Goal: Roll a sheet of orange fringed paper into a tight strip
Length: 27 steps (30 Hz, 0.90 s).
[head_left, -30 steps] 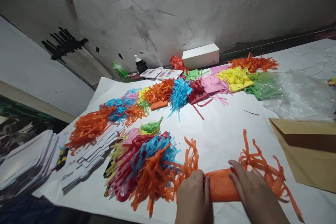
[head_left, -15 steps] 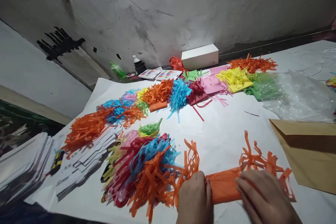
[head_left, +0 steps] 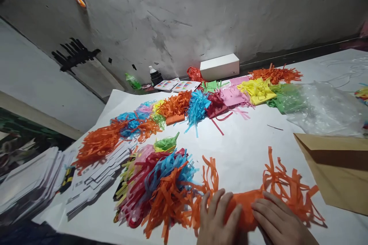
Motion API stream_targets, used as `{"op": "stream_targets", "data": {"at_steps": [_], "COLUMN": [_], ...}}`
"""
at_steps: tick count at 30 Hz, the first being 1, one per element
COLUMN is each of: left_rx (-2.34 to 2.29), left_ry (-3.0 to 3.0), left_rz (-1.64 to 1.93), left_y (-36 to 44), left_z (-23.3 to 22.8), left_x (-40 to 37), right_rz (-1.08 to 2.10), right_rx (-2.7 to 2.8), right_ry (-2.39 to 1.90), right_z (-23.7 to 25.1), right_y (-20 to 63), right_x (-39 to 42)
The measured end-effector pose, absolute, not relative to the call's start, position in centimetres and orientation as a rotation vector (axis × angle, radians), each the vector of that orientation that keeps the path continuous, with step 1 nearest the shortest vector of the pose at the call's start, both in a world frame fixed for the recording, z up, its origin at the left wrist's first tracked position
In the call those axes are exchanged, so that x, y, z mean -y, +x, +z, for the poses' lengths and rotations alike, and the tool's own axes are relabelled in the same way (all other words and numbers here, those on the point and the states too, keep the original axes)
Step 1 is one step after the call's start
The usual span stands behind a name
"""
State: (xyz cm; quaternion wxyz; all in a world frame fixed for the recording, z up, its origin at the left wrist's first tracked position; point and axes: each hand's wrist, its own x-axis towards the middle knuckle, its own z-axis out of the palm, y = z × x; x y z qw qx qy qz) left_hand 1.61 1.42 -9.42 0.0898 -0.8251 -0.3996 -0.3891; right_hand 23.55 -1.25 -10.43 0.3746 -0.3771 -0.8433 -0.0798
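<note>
Both hands have closed in on the orange fringed paper roll (head_left: 244, 208) at the near edge of the surface (head_left: 247, 149). The left hand (head_left: 217, 218), clenched half a second ago, now lies spread with fingers (head_left: 214, 203) flat across the roll's left part; the right hand (head_left: 280, 222) has slid left, open-palmed, pressing its middle. The roll looks flatter; its fringes splay either side, beside the mixed-colour fringe pile (head_left: 158, 183).

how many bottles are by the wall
2: a green bottle lying tilted at the foot of the wall, and a dark bottle with a white cap just right of it. Others may be hidden behind the paper piles.
</note>
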Motion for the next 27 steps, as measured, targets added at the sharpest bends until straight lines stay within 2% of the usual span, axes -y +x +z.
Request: {"op": "stream_targets", "data": {"at_steps": [3, 7, 11, 17, 22, 27], "left_rx": [1.074, 1.086, 1.162, 1.494, 1.768, 1.721], "left_ry": [-2.523, -2.704, -2.76, -2.694, -2.583, -2.558], "left_rz": [-1.292, -1.205, -1.094, -1.04, -0.83, -0.726], "left_y": [2.4, 1.7, 0.3, 1.0, 2.1, 2.3], "left_z": [-10.2, -9.9, -9.3, -8.4, -7.4, -7.4], "left_x": [-1.5, -1.0, -0.3, -0.4, -1.3, -1.8], "right_rz": [-0.256, -0.323, -0.211, 0.005, -0.136, -0.361], "right_rx": [2.194, 2.208, 2.281, 2.135, 2.062, 2.053], "right_ry": [-0.927, -0.925, -1.012, -1.366, -1.705, -1.752], "right_z": [-9.0, -7.5, -8.3, -9.7, -8.7, -8.4], "right_y": [23.2, 23.6, 25.1, 24.5, 22.7, 23.2], "right_x": [1.2, 1.2, 1.9, 2.1, 0.9, 0.7]}}
